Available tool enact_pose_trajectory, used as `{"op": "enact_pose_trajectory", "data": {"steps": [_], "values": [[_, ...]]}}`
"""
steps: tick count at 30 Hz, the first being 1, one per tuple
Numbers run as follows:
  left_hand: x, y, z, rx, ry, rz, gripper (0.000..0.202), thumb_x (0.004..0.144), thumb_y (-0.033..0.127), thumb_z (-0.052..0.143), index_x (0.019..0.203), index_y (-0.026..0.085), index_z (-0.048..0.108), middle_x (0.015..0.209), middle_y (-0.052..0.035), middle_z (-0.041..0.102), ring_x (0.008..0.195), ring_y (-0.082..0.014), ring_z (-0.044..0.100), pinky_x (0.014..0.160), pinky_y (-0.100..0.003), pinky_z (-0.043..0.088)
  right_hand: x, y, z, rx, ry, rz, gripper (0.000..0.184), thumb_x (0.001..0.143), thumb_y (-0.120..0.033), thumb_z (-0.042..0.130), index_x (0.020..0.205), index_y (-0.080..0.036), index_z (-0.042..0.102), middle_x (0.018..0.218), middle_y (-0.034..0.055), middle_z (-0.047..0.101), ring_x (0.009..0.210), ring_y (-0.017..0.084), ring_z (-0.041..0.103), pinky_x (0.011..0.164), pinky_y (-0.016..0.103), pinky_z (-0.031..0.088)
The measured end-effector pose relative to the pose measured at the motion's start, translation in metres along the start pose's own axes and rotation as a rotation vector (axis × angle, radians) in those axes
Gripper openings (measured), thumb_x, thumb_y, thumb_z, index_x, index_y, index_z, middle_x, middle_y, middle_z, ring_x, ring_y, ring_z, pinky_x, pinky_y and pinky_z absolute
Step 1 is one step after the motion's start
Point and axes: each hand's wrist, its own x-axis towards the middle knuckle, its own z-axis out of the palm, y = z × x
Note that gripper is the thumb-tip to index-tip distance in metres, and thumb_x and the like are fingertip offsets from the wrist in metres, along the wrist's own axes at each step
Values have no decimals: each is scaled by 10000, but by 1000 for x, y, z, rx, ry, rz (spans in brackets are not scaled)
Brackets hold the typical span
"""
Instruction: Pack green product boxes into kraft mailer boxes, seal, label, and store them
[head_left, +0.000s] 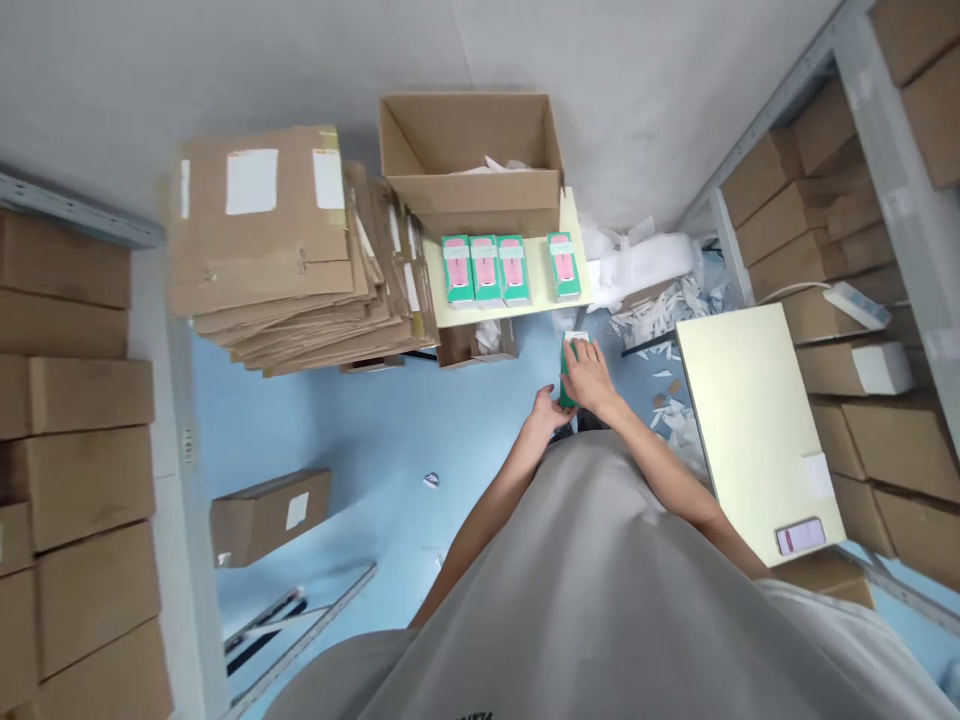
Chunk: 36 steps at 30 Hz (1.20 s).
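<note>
Close in front of my body I hold a small green box [565, 392] with a white patch at its far end. My left hand [552, 408] grips its near left end from below. Across its face lie the fingers of my right hand [589, 376], covering most of that side. Beyond my hands, a pale yellow table [472, 316] carries a row of three green-and-pink boxes [485, 268]. A similar box [563, 266] sits apart at the table's right end. Behind them is an open carton [471, 190] with white material inside.
Flattened cartons [262, 230] are stacked high at the left. White wrapping [649, 265] and paper scraps [671, 310] lie to the right. A second pale table [750, 420] holds a phone [799, 536]. Shelves of brown boxes [94, 480] flank both sides; a carton [270, 515] rests on the blue floor.
</note>
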Motion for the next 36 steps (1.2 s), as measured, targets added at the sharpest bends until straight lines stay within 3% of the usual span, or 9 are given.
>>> {"op": "enact_pose_trajectory", "data": {"steps": [4, 10, 15, 20, 27, 32, 36], "values": [[2, -35, 11, 127, 12, -67, 502, 1164, 455, 508, 1574, 174, 575, 1102, -144, 764, 931, -284, 799, 870, -376, 676, -53, 25, 5, 21, 44, 126, 791, 1083, -247, 608, 1807, -7, 397, 1837, 309, 455, 1732, 416, 408, 1478, 587, 242], [-1, -66, 32, 352, 58, -74, 448, 1150, 419, 494, 1538, 224, 605, 1146, -142, 802, 924, -299, 816, 866, -415, 699, -111, 70, 17, 128, 75, 360, 857, 1080, -303, 632, 1825, 5, 340, 1857, 325, 407, 1731, 445, 405, 1469, 598, 261], [2, -96, 68, 571, 55, -50, 380, 1142, 390, 520, 1459, 239, 667, 1156, -143, 830, 950, -293, 832, 929, -415, 687, -153, 113, 28, 261, 172, 535, 877, 1084, -338, 636, 1825, 7, 319, 1855, 333, 392, 1723, 452, 394, 1454, 598, 285], [8, -139, 117, 833, 43, -41, 266, 1130, 368, 594, 1360, 262, 675, 1111, -111, 819, 962, -255, 814, 999, -405, 665, -196, 162, 42, 367, 305, 720, 903, 1070, -357, 659, 1824, 10, 324, 1844, 331, 403, 1700, 453, 399, 1445, 582, 296], [21, -195, 201, 1180, 6, 35, 113, 1087, 308, 637, 1176, 250, 676, 935, -44, 750, 814, -202, 747, 827, -298, 597, -235, 231, 73, 541, 442, 1016, 909, 1075, -369, 688, 1828, -2, 334, 1831, 350, 406, 1674, 464, 433, 1399, 567, 357], [44, -237, 271, 1426, -102, 132, 122, 973, 278, 749, 1084, 245, 710, 921, -21, 749, 846, -183, 732, 837, -275, 543, -259, 287, 96, 720, 409, 1237, 1023, 1027, -350, 808, 1858, -55, 289, 1770, 354, 468, 1590, 473, 533, 1300, 539, 470], [66, -286, 319, 1636, -236, 185, 81, 938, 276, 763, 1007, 257, 725, 973, -30, 793, 1018, -204, 746, 916, -282, 521, -280, 311, 111, 851, 311, 1392, 1031, 1014, -284, 845, 1855, -61, 293, 1674, 342, 550, 1544, 441, 603, 1258, 485, 513]]}}
